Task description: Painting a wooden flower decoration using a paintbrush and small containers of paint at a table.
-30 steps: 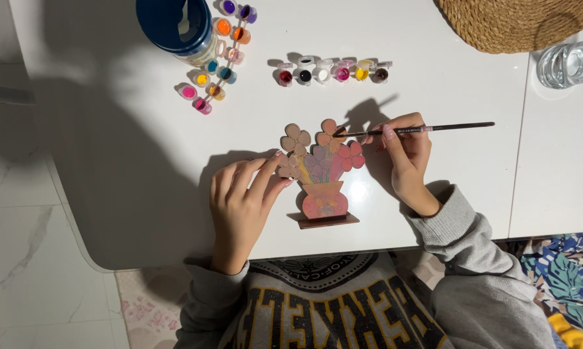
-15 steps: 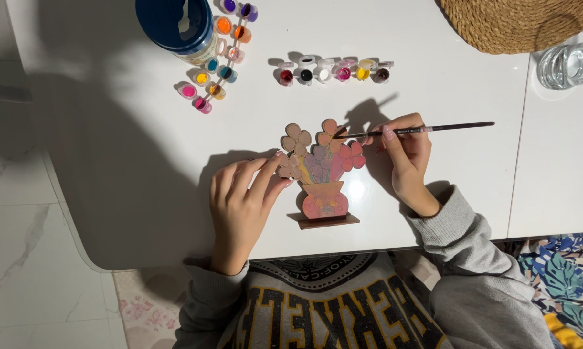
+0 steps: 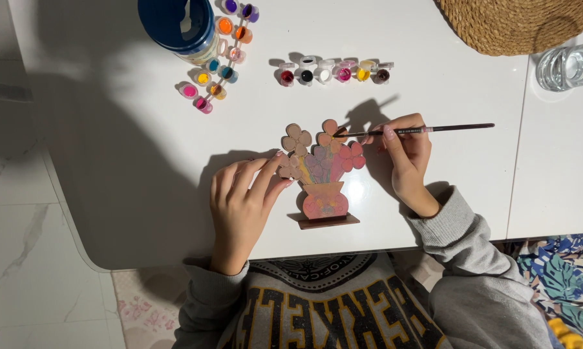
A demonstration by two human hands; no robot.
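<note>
A flat wooden cut-out of flowers in a vase [image 3: 322, 173] lies on the white table [image 3: 130, 161], partly painted pink and purple. My left hand [image 3: 243, 200] rests flat beside it, fingertips pressing on its left flowers. My right hand [image 3: 408, 158] grips a thin paintbrush [image 3: 434, 129], whose tip touches an upper flower. The brush handle points to the right.
A strip of small paint pots [image 3: 333, 71] sits behind the cut-out. Two more strips [image 3: 217, 61] lie beside a blue cup [image 3: 175, 22] at the back left. A woven mat [image 3: 518, 22] and a clear glass [image 3: 566, 64] stand at the back right.
</note>
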